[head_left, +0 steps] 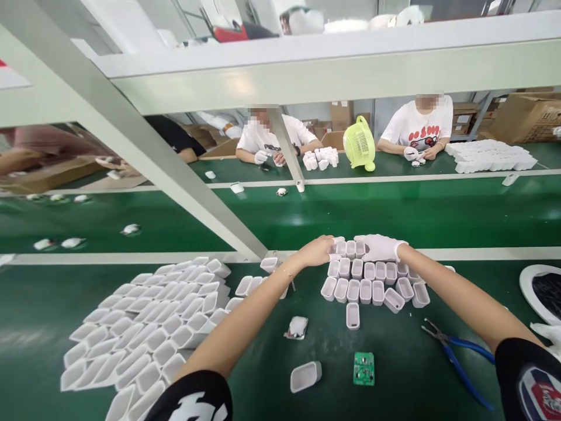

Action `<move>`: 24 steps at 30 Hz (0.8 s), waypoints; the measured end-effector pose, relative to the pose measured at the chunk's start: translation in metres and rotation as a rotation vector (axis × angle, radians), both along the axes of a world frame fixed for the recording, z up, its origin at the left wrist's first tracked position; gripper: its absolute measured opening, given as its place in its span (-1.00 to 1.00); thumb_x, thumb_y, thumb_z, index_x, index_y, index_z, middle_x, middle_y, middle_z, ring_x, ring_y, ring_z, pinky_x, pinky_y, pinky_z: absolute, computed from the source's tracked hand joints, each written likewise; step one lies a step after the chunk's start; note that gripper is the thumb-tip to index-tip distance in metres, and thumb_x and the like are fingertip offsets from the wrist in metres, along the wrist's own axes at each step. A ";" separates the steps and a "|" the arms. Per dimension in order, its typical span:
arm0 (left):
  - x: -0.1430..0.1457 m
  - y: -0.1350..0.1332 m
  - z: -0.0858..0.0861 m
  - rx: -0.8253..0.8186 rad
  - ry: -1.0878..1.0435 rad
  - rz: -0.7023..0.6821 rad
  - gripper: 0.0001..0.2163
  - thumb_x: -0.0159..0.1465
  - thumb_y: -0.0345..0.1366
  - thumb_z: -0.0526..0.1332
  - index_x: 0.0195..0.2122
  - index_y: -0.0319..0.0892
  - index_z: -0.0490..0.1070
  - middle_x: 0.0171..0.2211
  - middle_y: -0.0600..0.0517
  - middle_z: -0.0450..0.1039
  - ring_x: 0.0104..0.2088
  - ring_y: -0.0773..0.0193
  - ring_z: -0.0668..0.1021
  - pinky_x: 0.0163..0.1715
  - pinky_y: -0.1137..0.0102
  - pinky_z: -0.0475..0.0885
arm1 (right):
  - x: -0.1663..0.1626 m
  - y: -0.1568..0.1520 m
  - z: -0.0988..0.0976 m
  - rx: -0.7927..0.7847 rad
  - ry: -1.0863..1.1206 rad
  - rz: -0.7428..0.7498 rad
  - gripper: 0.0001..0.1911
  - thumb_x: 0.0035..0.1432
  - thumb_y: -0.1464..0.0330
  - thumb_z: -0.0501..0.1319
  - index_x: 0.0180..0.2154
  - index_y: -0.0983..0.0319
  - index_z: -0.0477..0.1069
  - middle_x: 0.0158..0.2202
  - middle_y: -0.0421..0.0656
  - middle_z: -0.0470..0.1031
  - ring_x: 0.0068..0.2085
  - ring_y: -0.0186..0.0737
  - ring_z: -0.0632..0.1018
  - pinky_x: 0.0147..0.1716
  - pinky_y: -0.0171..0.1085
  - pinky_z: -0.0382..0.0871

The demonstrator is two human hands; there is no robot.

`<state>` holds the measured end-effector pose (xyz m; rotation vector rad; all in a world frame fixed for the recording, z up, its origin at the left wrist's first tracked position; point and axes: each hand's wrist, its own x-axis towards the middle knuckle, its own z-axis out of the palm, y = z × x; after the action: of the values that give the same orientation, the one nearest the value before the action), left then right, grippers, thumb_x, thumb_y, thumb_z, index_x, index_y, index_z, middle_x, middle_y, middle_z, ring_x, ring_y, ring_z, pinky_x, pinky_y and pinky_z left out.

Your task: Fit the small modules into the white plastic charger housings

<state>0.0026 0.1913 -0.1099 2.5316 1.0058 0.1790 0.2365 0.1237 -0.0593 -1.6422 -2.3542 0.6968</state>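
Both my arms reach forward over a green work surface. My bare left hand (316, 251) curls against the left end of the back row of a cluster of small white open-topped shells (366, 285). My right hand (380, 247), in a white glove, lies on the same back row from the right, fingers bent over the shells. The two hands nearly meet over several upright shells. One shell (353, 316) stands apart in front of the cluster.
A large spread of white shells (153, 327) lies at left. A green circuit board (364, 368), a loose shell (305, 376), a small wrapped part (297, 327) and blue-handled pliers (456, 354) lie near me. Beyond a green conveyor, two people work beside a yellow-green fan (360, 143).
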 end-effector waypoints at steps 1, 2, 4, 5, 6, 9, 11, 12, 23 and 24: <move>-0.004 -0.006 0.001 -0.024 -0.017 -0.011 -0.66 0.22 -0.14 0.21 -0.04 -0.20 0.45 -0.13 -0.08 0.53 -0.11 0.08 0.54 -0.12 0.35 0.41 | 0.001 -0.002 -0.003 -0.028 -0.002 0.012 -0.71 0.29 0.25 0.16 0.00 0.23 0.37 -0.01 -0.07 0.44 -0.11 -0.19 0.52 -0.14 -0.12 0.47; -0.008 -0.011 0.002 -0.046 -0.034 -0.017 -0.65 0.24 -0.14 0.17 -0.02 -0.20 0.44 -0.11 -0.08 0.53 -0.11 0.10 0.55 -0.12 0.36 0.42 | 0.002 -0.004 -0.004 -0.054 -0.005 0.014 -0.72 0.26 0.26 0.19 -0.03 0.22 0.39 -0.05 -0.08 0.47 -0.15 -0.20 0.54 -0.17 -0.16 0.48; -0.017 -0.020 0.008 -0.071 -0.073 -0.006 -0.62 0.29 -0.15 0.09 0.05 -0.24 0.40 -0.06 -0.11 0.52 -0.10 0.10 0.56 -0.10 0.34 0.43 | 0.007 -0.008 -0.004 -0.076 -0.021 -0.017 -0.73 0.15 0.30 0.29 -0.09 0.20 0.43 -0.17 -0.12 0.53 -0.24 -0.20 0.56 -0.25 -0.22 0.48; -0.021 -0.027 0.013 -0.068 -0.098 0.017 -0.60 0.30 -0.16 0.06 0.08 -0.27 0.37 -0.02 -0.15 0.50 -0.06 0.07 0.54 -0.05 0.29 0.42 | 0.010 -0.011 -0.002 -0.066 -0.030 -0.049 -0.71 0.09 0.33 0.32 -0.11 0.20 0.45 -0.22 -0.12 0.55 -0.27 -0.19 0.57 -0.27 -0.24 0.47; -0.026 -0.035 0.019 -0.056 -0.126 0.052 -0.57 0.31 -0.17 0.05 0.12 -0.31 0.33 0.04 -0.20 0.45 0.01 0.03 0.50 0.02 0.23 0.38 | 0.012 -0.015 0.003 -0.040 -0.037 -0.087 -0.69 0.05 0.37 0.34 -0.11 0.21 0.45 -0.24 -0.11 0.56 -0.27 -0.16 0.57 -0.26 -0.23 0.45; -0.038 -0.077 0.041 -0.017 -0.233 0.172 -0.44 0.28 -0.15 0.09 0.26 -0.31 0.13 0.22 -0.26 0.24 0.20 -0.07 0.32 0.16 0.07 0.24 | 0.005 -0.040 0.023 0.097 -0.019 -0.164 -0.59 0.08 0.40 0.27 0.01 0.24 0.37 -0.08 -0.04 0.50 -0.09 -0.07 0.53 -0.07 -0.16 0.38; -0.042 -0.117 0.055 -0.047 -0.330 0.161 -0.33 0.24 -0.14 0.19 0.32 -0.19 -0.02 0.26 -0.20 0.17 0.16 -0.02 0.37 0.10 0.12 0.33 | -0.014 -0.068 0.040 0.203 0.062 -0.088 -0.55 0.08 0.39 0.27 0.05 0.18 0.33 0.02 -0.09 0.42 0.01 -0.10 0.47 0.01 -0.15 0.32; -0.043 -0.138 0.062 -0.073 -0.383 0.127 -0.28 0.22 -0.16 0.23 0.34 -0.13 -0.07 0.27 -0.19 0.15 0.11 0.01 0.42 0.05 0.16 0.38 | -0.027 -0.084 0.047 0.279 0.154 0.016 -0.57 0.04 0.41 0.29 0.00 0.18 0.37 0.00 -0.10 0.42 -0.01 -0.09 0.46 -0.01 -0.13 0.33; -0.073 -0.333 -0.010 -0.276 -0.757 0.572 -0.51 0.22 -0.21 0.26 0.17 -0.11 0.24 0.09 -0.17 0.38 0.04 -0.03 0.48 0.01 0.19 0.41 | -0.084 -0.211 0.006 -0.088 0.425 0.157 -0.23 0.02 0.32 0.35 0.24 0.09 0.12 0.12 -0.07 0.36 -0.07 -0.11 0.53 -0.09 -0.10 0.46; -0.073 -0.348 -0.022 -0.373 -0.863 0.627 -0.51 0.22 -0.19 0.25 0.17 -0.12 0.23 0.09 -0.18 0.38 0.03 -0.03 0.49 -0.01 0.19 0.42 | -0.076 -0.217 -0.006 -0.035 0.355 0.018 -0.25 0.05 0.33 0.31 0.25 0.09 0.10 0.13 -0.05 0.35 -0.05 -0.08 0.52 -0.06 -0.05 0.45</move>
<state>-0.0707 -0.1569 -0.1322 1.4690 1.2350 1.0391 0.1602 -0.0929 -0.0658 -1.3765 -2.1149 0.9502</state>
